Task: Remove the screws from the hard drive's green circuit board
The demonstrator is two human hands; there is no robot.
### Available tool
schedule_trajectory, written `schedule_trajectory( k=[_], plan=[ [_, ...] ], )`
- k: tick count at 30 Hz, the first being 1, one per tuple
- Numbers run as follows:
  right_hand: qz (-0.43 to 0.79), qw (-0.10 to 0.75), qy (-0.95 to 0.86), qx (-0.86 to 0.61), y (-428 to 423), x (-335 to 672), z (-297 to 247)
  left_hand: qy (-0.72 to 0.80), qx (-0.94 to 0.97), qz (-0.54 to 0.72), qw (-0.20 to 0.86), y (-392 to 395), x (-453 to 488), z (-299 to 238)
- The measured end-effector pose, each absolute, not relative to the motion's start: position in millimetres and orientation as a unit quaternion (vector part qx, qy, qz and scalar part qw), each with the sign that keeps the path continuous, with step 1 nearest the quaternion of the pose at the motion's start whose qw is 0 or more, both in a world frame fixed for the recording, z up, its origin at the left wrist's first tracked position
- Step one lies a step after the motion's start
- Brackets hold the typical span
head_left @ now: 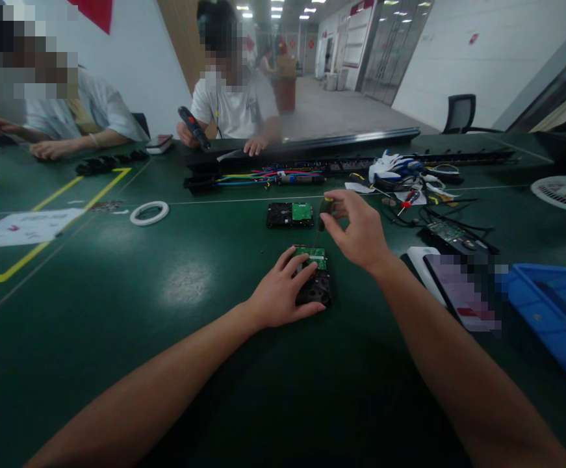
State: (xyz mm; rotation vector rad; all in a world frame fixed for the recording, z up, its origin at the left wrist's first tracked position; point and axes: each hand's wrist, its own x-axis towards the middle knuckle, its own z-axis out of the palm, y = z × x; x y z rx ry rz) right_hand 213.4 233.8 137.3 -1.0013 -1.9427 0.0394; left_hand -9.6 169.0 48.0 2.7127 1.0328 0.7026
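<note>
A hard drive (320,286) with a green circuit board on its far half lies on the table in front of me. My left hand (283,289) holds it against the table from the left, fingers spread over the board and thumb along the near end. In the fingers of my right hand (355,227) is a screwdriver (325,211) with a dark handle. It stands nearly upright, its thin shaft reaching down to the circuit board; the tip's exact contact is too small to tell. Just beyond lies a second hard drive (283,215), also with a green board.
A blue bin (555,318) and phone-like devices (458,292) lie at right. Behind them are a loose circuit board (441,231), cables and white-blue gloves (387,168). A tape roll (149,213) is left. Across the table, a person (236,104) holds a power screwdriver (193,127) beside long black housings.
</note>
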Motion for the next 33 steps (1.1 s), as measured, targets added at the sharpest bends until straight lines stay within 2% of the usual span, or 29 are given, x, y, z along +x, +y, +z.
schedule_trajectory(
  k=[33],
  plan=[
    [0.005, 0.469, -0.782, -0.411, 230.4, 210.4, 140.6, 0.345, 0.908, 0.226, 0.073, 169.4, -10.6, 47.7]
  ],
)
